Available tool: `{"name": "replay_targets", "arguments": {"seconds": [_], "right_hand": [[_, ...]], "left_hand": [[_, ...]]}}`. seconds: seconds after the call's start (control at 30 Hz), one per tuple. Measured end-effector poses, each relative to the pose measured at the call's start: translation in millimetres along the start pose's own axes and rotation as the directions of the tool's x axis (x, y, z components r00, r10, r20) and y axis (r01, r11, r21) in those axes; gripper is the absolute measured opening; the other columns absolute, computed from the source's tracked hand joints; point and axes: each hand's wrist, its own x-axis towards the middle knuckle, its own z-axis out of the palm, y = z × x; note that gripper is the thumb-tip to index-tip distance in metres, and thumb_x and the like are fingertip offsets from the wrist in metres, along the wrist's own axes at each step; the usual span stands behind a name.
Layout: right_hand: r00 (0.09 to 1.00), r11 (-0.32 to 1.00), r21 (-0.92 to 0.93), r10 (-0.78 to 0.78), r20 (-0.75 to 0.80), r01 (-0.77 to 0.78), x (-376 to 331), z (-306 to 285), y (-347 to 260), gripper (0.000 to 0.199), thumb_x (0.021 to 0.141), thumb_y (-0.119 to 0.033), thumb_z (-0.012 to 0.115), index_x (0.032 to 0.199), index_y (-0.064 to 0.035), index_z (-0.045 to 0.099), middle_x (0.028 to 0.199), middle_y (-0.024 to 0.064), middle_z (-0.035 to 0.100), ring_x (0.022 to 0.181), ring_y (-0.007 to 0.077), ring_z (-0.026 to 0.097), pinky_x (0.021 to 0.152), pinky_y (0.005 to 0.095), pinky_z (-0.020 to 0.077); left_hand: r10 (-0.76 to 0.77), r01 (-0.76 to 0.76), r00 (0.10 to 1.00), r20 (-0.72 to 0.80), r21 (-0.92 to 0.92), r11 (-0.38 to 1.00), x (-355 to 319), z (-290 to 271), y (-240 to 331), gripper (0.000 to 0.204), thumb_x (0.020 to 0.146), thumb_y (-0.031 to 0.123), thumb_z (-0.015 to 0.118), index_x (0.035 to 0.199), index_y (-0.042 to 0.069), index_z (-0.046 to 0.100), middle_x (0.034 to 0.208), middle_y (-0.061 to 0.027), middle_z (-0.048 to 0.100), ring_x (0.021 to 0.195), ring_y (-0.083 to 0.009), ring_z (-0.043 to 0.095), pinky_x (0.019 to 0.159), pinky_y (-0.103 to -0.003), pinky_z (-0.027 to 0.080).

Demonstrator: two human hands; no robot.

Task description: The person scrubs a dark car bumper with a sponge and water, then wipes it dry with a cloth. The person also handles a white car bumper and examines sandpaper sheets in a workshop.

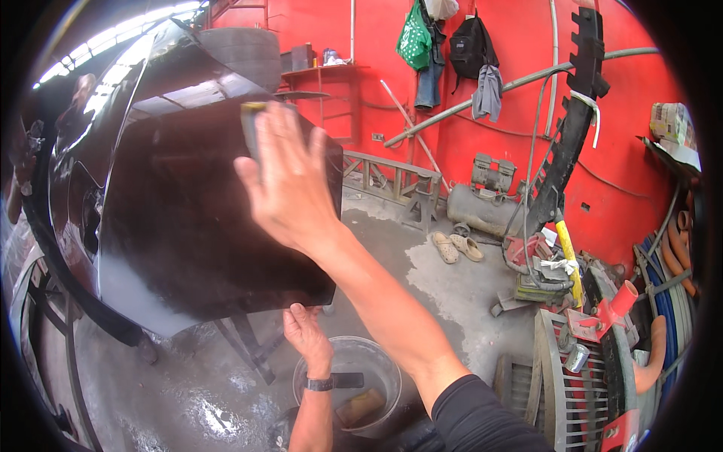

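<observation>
A large dark car body panel [188, 218] stands in front of me, wet-looking, glossy in places and dull grey along its lower left. My right hand [290, 181] lies on its upper right face, fingers stretched and slightly blurred. Beneath those fingers is a flat grey pad with a yellow end [251, 124], partly hidden by the hand. At the panel's bottom edge, my left hand [307, 335] grips the rim with the thumb in front; its other fingers are mostly hidden. A dark wristband circles my left wrist.
Below my left hand stands a bucket [395, 377] with a brownish block in it. Metal stand legs [247, 346] show under the panel. Right of it are tan clogs [457, 247], a grey compressor tank [482, 211] and a grille-like part [576, 384]. Bags hang on the red wall.
</observation>
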Motion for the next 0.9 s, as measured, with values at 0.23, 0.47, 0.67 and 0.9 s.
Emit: {"name": "replay_targets", "arguments": {"seconds": [0.23,0.47,0.67,0.9], "right_hand": [[0.974,0.977,-0.095,0.202,0.107,-0.192,-64.9,-21.8,33.7,0.064,0.098,-0.026,0.059,0.149,0.0050,0.037,0.158,0.0241,0.032,0.148,0.0399,0.030,0.114,0.0692,0.0150],[0.989,0.990,-0.015,-0.140,0.056,0.141,33.1,16.4,-11.4,0.061,0.095,-0.029,0.062,0.141,0.0067,0.045,0.152,0.0254,0.039,0.141,0.0410,0.038,0.112,0.0647,0.0260],[0.975,0.998,-0.003,-0.058,0.214,0.060,-92.8,-19.3,7.4,0.070,0.091,-0.024,0.067,0.150,0.0004,0.039,0.159,0.0216,0.032,0.149,0.0383,0.029,0.114,0.0681,0.0149],[0.954,0.955,-0.025,-0.293,0.065,0.295,24.5,20.3,-5.9,0.056,0.096,-0.030,0.062,0.141,0.0000,0.050,0.150,0.0178,0.047,0.141,0.0353,0.040,0.112,0.0658,0.0259]], "left_hand": [[0.001,-0.002,1.000,0.009,0.062,0.998,-2.5,-6.3,-2.8,0.025,0.107,0.031,0.051,0.098,0.008,0.055,0.088,-0.0006,0.057,0.084,-0.0107,0.058,0.081,-0.033,0.054],[-0.005,0.006,1.000,-0.002,0.085,0.996,-0.5,-2.1,5.0,0.025,0.107,0.030,0.051,0.096,0.008,0.055,0.086,-0.0003,0.057,0.081,-0.0099,0.057,0.080,-0.031,0.053],[-0.008,0.006,1.000,0.020,0.099,0.995,0.4,-8.2,-0.1,0.031,0.107,0.029,0.050,0.093,0.002,0.055,0.087,-0.0016,0.057,0.082,-0.0097,0.057,0.080,-0.031,0.054],[0.020,-0.022,1.000,0.024,0.078,0.997,0.4,-14.0,-1.1,0.025,0.107,0.027,0.052,0.095,0.006,0.056,0.090,0.0004,0.059,0.081,-0.0088,0.058,0.077,-0.031,0.053]]}}
